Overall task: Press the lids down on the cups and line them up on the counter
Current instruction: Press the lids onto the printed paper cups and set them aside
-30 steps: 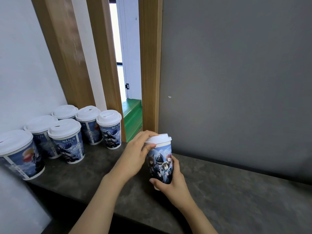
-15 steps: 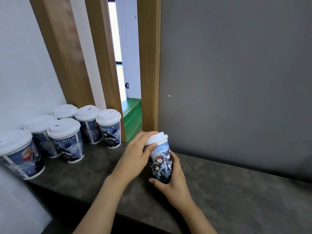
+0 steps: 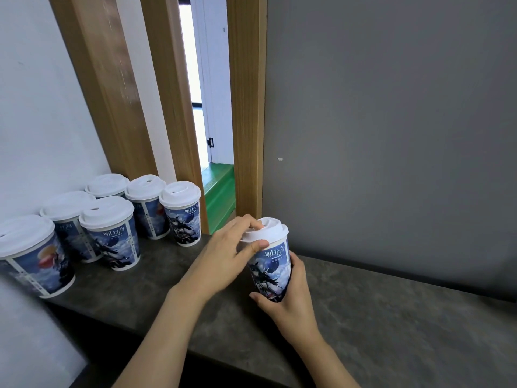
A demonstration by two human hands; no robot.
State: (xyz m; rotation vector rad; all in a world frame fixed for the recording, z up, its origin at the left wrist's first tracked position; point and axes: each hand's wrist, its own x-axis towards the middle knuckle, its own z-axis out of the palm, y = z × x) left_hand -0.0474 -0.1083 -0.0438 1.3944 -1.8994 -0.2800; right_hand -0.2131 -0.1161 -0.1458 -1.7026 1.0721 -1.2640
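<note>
Head view is showing a printed paper cup (image 3: 270, 271) held just above the dark counter (image 3: 391, 317), near the centre of the scene. The right hand (image 3: 291, 301) is gripping the lower body of the cup from its 5 o'clock side, fingers curled round the back and thumb under the base edge. The left hand (image 3: 223, 259) is coming in from 9 o'clock and pinching the white lid (image 3: 270, 233), thumb against the rim and fingers curled over the top. Compared with a second ago, the cup is turning in the grip: the character artwork that faced the camera is giving way to a panel with white lettering, and the lid's raised spout is now facing more toward 12 o'clock. Both hands are staying in nearly the same spot. At 9 to 10 o'clock, six lidded cups (image 3: 180, 217) are standing grouped on the counter, unmoved, beside the wooden door frame (image 3: 247, 107).
</note>
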